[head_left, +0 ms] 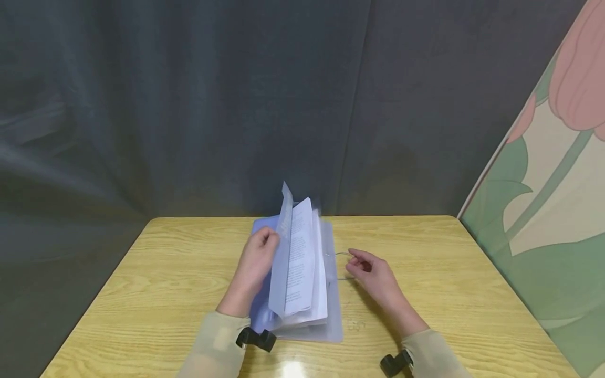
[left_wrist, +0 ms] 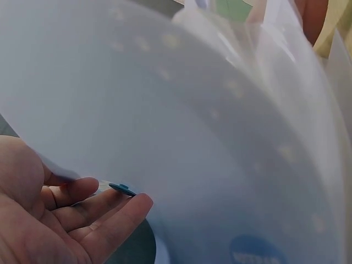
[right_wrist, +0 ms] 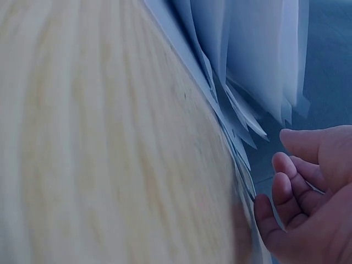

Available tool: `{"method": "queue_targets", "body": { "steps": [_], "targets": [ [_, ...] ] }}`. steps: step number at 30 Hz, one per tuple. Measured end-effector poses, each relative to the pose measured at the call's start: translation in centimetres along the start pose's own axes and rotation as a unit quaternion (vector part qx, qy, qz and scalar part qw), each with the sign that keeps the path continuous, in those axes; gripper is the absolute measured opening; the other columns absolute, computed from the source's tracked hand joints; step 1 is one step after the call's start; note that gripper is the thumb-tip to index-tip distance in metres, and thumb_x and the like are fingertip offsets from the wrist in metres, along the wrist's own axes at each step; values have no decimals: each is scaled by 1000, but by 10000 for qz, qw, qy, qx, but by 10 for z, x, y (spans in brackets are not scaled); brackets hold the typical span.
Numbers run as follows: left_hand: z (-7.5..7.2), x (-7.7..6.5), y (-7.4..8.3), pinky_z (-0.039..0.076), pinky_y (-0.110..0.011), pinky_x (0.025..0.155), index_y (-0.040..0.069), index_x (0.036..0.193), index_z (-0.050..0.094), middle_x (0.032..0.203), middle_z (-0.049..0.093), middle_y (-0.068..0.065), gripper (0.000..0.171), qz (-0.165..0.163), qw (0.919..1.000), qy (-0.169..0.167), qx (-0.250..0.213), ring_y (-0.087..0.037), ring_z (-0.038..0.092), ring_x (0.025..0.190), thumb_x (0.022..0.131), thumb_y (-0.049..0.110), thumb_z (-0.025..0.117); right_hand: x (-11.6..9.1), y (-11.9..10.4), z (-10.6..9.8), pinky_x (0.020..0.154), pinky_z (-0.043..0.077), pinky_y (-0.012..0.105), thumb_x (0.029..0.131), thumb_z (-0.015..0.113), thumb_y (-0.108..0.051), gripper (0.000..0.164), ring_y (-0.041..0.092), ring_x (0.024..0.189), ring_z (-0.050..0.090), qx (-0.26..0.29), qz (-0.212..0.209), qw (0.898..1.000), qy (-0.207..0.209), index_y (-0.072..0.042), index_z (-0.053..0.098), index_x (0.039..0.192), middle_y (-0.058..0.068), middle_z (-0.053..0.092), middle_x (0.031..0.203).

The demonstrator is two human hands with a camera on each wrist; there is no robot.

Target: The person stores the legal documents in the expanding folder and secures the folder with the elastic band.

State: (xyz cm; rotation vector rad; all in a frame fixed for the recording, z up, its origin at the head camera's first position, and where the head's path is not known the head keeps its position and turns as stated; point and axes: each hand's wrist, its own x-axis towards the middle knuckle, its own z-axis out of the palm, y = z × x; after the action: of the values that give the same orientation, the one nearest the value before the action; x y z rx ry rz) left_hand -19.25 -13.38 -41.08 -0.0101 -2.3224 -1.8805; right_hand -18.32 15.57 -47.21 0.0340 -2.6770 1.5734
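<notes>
A translucent document folder [head_left: 333, 315] with a blue side lies partly spread on the table, with several printed sheets [head_left: 300, 257] fanned inside. My left hand [head_left: 255, 257] holds the raised flap at its edge. In the left wrist view, that hand's fingers [left_wrist: 115, 228] curl beside a teal button [left_wrist: 122, 189] on the pale plastic. Right of the folder is my right hand [head_left: 373, 273], fingers loosely bent and thumb apart from them. A thin cord [head_left: 342, 253] reaches from the folder to its fingertips. In the right wrist view, one fingertip [right_wrist: 263, 206] seems to touch the cord.
The wooden table [head_left: 165, 283] carries the folder near its middle. Behind it hangs a dark curtain [head_left: 264, 105]. A panel with a flower print [head_left: 543, 210] stands along the right side. Each wrist wears a small black camera.
</notes>
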Motion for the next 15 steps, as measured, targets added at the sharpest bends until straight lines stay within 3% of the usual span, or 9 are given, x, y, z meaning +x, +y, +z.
{"method": "queue_targets", "body": {
  "steps": [15],
  "targets": [
    [8,-2,-5,38,-34,62,8,89,61,74,45,1,17,185,9989,-92,421,-19,46,70,104,11,54,4,7,-9,92,52,24,104,77,-10,48,28,115,64,44,114,9997,214,0,65,149,16,69,128]
  ]
}}
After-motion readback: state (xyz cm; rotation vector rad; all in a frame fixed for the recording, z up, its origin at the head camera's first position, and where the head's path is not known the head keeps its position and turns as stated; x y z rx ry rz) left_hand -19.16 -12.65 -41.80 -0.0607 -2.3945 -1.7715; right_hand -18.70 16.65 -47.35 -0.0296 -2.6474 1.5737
